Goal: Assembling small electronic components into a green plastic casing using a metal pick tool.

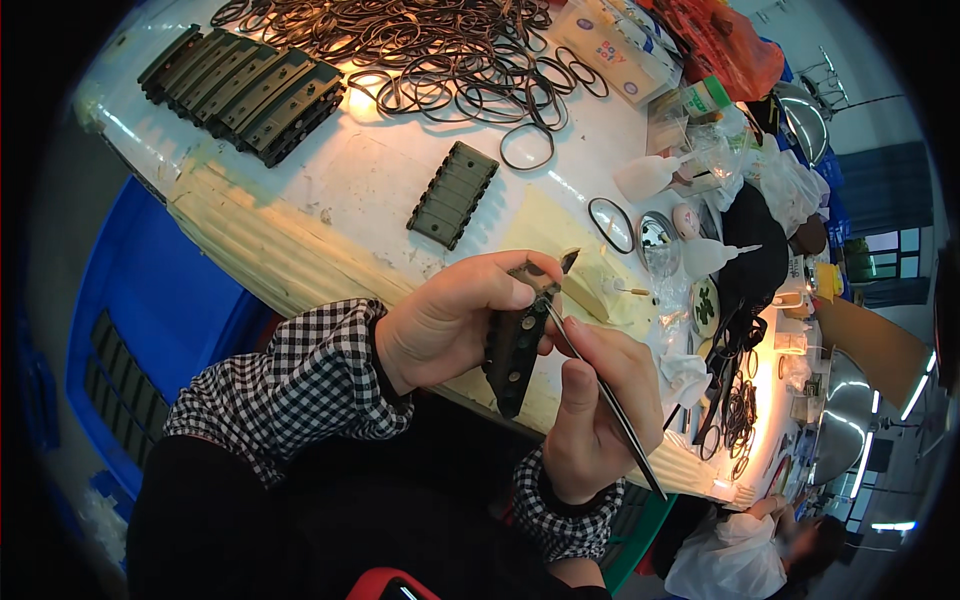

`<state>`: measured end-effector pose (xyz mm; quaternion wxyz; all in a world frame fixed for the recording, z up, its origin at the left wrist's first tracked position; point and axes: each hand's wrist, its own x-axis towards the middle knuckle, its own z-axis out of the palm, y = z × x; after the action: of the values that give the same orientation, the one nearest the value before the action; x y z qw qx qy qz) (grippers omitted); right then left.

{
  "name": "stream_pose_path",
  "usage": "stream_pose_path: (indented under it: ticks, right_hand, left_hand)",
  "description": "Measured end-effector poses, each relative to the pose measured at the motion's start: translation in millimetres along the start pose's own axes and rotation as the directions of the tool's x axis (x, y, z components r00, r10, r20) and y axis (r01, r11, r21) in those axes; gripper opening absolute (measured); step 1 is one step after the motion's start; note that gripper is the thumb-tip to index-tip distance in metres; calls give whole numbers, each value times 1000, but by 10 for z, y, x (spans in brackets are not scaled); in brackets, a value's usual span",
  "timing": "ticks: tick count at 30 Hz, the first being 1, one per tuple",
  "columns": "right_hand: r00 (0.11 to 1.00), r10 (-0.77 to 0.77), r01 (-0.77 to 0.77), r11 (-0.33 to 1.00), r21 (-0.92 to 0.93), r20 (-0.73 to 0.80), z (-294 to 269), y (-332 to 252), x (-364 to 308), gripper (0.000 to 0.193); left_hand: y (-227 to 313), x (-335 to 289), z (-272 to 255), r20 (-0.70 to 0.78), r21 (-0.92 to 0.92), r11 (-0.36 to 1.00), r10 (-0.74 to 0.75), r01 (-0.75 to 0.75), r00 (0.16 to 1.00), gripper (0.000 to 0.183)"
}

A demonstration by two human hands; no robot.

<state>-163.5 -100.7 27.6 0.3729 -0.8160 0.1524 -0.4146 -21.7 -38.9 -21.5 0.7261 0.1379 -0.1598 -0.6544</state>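
My left hand (445,315) grips a dark green toy vehicle part (515,345), with a row of small round wheels along its side. The part is tilted, its narrow end pointing down. In my right hand (605,400) is a pair of slim metal tweezers (625,432), held between thumb and fingers. Its tip meets the upper end of the part, near my left thumb; what it touches there is too small to tell. A similar green part (453,195) lies on the table just beyond my hands.
Several green parts stand in a row (245,90) at the far left. Black rubber bands (450,60) pile up behind. To the right are a yellow cloth (600,285), squeeze bottles (710,257) and small dishes (655,235). A blue bin (165,260) sits left; another person (735,555) is at lower right.
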Motion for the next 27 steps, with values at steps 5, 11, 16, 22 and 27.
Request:
stream_pose_path:
  ticks: [5,11,16,22,27]
  right_hand:
    - [999,-28,27,998,-65,-15,20,-31,8,17]
    - [999,-47,44,993,-107,-21,31,-39,5,16]
    - [999,-51,49,993,-112,-18,38,-22,-6,16]
    - [997,-72,71,996,-60,-16,38,-5,22,18]
    - [1000,-23,23,1000,6,-14,45,18,15,17]
  left_hand:
    - [-10,-3,-24,-4,15,1000,1,-1,1000,30]
    - [-9,-5,-34,22,8,1000,-6,5,1000,30]
    - [-14,-7,-45,21,-7,1000,1,-1,1000,29]
    - [-21,7,-77,42,-82,997,-5,9,999,30]
    - [-11,6,-76,40,-97,995,-27,30,999,31]
